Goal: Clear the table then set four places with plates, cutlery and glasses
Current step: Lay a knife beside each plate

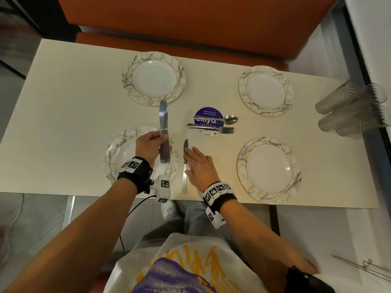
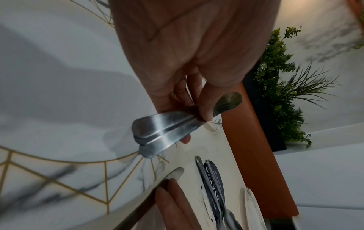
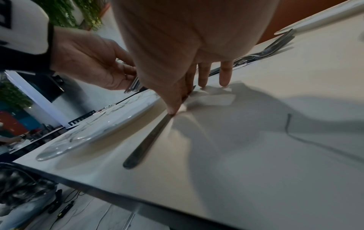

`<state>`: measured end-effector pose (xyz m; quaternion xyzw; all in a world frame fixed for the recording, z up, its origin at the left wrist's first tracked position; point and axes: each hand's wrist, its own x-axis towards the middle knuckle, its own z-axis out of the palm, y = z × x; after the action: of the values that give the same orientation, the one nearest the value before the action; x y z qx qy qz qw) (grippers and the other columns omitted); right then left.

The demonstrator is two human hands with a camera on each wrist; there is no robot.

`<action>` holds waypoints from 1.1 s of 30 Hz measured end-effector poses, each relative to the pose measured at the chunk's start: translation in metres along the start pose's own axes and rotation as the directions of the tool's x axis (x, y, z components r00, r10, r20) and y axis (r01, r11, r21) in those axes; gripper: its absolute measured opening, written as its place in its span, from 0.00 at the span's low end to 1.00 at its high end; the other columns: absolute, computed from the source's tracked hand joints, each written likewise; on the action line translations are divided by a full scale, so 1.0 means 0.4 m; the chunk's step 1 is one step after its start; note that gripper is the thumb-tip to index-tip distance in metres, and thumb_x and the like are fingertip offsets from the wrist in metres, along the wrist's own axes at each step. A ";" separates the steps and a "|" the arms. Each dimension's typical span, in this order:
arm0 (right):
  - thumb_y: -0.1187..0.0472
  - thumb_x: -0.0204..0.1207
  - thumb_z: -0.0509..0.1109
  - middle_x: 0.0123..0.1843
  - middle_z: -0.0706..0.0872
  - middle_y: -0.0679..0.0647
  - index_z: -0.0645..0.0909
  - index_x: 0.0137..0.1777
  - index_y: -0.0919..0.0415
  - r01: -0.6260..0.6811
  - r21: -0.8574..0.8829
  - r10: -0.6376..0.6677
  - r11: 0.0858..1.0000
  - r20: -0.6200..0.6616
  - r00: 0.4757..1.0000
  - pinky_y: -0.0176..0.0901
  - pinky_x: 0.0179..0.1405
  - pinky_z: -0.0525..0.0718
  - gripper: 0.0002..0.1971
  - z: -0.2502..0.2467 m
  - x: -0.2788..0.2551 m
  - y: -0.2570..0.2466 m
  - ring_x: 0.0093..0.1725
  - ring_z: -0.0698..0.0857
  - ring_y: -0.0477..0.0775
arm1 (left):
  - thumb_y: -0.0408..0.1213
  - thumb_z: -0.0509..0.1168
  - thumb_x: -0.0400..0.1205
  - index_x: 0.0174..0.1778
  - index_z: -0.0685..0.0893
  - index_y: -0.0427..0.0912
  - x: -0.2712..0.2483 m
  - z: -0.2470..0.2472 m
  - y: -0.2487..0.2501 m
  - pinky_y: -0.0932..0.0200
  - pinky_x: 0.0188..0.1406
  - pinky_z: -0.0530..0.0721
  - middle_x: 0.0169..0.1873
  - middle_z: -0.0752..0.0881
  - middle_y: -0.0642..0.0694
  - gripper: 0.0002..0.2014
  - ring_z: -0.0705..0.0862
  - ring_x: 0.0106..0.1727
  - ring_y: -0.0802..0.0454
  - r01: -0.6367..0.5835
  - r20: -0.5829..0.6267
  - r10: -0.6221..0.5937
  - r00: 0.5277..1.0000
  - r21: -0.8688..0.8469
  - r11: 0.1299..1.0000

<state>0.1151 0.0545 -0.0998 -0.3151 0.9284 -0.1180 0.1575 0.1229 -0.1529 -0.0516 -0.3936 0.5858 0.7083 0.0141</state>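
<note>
Four marbled plates with gold lines sit on the cream table (image 1: 63, 123). My left hand (image 1: 150, 144) grips a bundle of steel knives (image 1: 163, 121) above the near-left plate (image 1: 114, 157); in the left wrist view the thumb and fingers pinch the bundle of knives (image 2: 157, 130) by the handles. One knife (image 1: 185, 176) lies on the table just right of that plate, blade pointing away from me. My right hand (image 1: 200, 166) lies on it with straight fingers, and in the right wrist view the thumb presses the knife (image 3: 145, 143) at its neck.
The other plates sit far left (image 1: 153, 78), far right (image 1: 266, 90) and near right (image 1: 268, 170). Spoons (image 1: 230, 119) and forks (image 1: 226, 130) lie across a purple sticker (image 1: 208, 113) mid-table. Stacked clear glasses (image 1: 349, 111) lie at the right end. An orange bench (image 1: 190, 28) runs behind.
</note>
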 end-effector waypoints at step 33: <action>0.61 0.82 0.73 0.40 0.90 0.56 0.87 0.51 0.62 -0.203 0.851 0.647 0.484 -0.192 0.738 0.36 0.36 0.85 0.05 -0.387 -0.118 0.452 0.35 0.86 0.50 | 0.28 0.69 0.86 0.56 0.86 0.35 -0.153 0.594 -0.013 0.46 0.43 0.93 0.43 0.91 0.39 0.04 0.91 0.41 0.42 -0.040 0.357 0.009 0.934 0.080 0.996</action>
<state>-0.0052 0.2425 -0.0044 0.0789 0.8340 -0.5425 0.0625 0.0391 0.0757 -0.0198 -0.2506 0.6082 0.7422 0.1281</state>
